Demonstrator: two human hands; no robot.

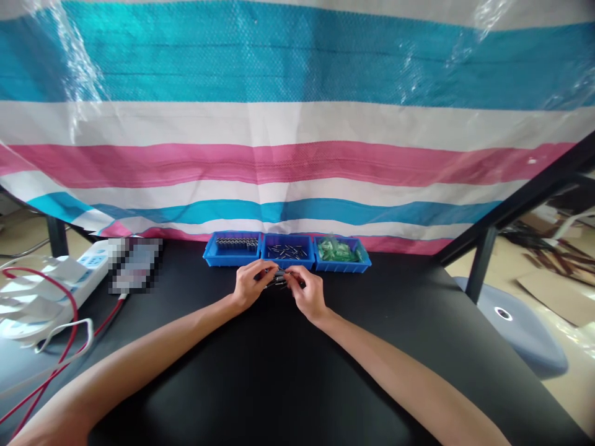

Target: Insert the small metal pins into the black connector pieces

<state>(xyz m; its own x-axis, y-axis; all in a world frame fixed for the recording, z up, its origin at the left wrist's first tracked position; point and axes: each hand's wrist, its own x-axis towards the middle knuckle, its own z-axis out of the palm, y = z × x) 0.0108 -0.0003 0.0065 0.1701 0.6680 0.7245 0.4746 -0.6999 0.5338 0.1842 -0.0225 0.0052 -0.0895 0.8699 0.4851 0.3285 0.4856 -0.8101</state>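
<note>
Both my hands meet at the far side of the black table, just in front of the blue bins. The fingers of my left hand (251, 285) are pinched together near the middle bin's front edge. Facing it, my right hand (309, 292) is also closed in a pinch. Small dark and silvery metal parts (279, 280) show between and below the fingertips; what each hand holds is too small and covered to name. The middle blue bin (290, 263) contains loose thin metal pins or screws (288, 251).
The left blue bin (232, 262) holds rows of short dark cylinders. Green plastic packets (341, 250) fill the right bin (344, 267). A white power strip (69, 288) with red and white cables and a pixelated device (136, 265) occupy the table's left. A striped sheet (297, 161) hangs behind.
</note>
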